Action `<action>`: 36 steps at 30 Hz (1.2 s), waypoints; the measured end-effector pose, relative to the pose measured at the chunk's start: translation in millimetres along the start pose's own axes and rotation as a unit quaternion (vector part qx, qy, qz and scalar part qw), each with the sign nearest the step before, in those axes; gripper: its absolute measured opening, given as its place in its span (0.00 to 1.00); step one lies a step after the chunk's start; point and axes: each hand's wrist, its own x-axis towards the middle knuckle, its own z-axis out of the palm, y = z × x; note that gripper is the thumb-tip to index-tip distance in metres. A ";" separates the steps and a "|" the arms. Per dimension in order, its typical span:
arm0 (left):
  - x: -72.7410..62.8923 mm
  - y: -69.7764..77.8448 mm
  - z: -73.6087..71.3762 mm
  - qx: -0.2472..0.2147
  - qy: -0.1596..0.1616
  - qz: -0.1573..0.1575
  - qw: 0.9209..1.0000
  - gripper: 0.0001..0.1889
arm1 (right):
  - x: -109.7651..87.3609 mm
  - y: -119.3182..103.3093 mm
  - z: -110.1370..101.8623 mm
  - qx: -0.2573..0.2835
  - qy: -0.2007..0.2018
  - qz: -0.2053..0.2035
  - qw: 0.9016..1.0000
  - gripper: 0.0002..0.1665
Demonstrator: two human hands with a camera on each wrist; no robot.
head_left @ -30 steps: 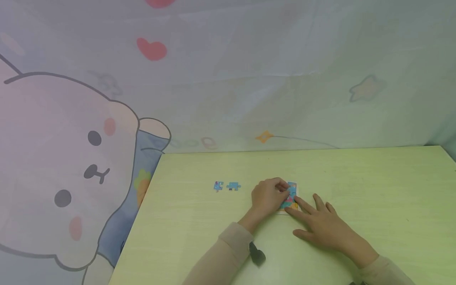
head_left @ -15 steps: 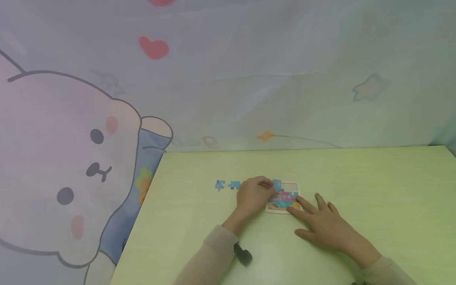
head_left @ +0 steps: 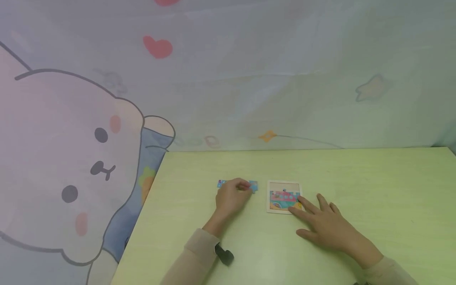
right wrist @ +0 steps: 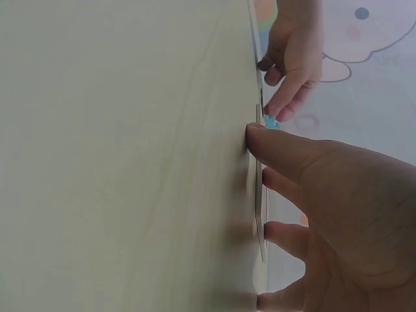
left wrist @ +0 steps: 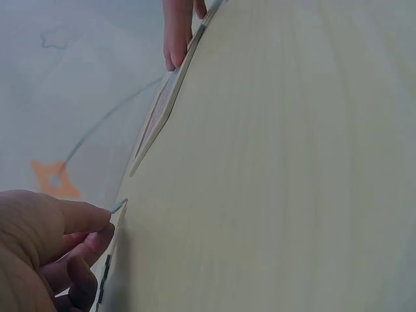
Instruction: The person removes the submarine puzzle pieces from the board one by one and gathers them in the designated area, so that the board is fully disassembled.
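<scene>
My left hand (head_left: 231, 200) pinches a blue jigsaw piece (head_left: 253, 186) between thumb and finger, just above the table left of the puzzle frame. The same piece shows as a thin edge (left wrist: 119, 206) in the left wrist view. The white-rimmed puzzle frame (head_left: 268, 198) lies flat; a pink and teal picture fills its lower part, and its upper strip shows bare backing. Fingertips of my right hand (head_left: 325, 227) rest on the frame's right side, fingers spread. Another blue piece (head_left: 220, 183) lies partly hidden behind my left hand.
The pale yellow-green table (head_left: 374, 190) runs to a cloth backdrop (head_left: 303, 99) with a printed bear (head_left: 71, 158) at the left. A dark strap end (head_left: 224, 255) hangs from the left sleeve.
My left hand has moved left from over the puzzle frame, carrying the blue piece off its upper part. My right hand has stayed on the frame.
</scene>
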 end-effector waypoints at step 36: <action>0.3 6.6 -3.7 0.001 -0.026 0.023 0.999 0.08 | 4.7 2.0 -1.9 0.018 -0.006 0.000 1.000 0.36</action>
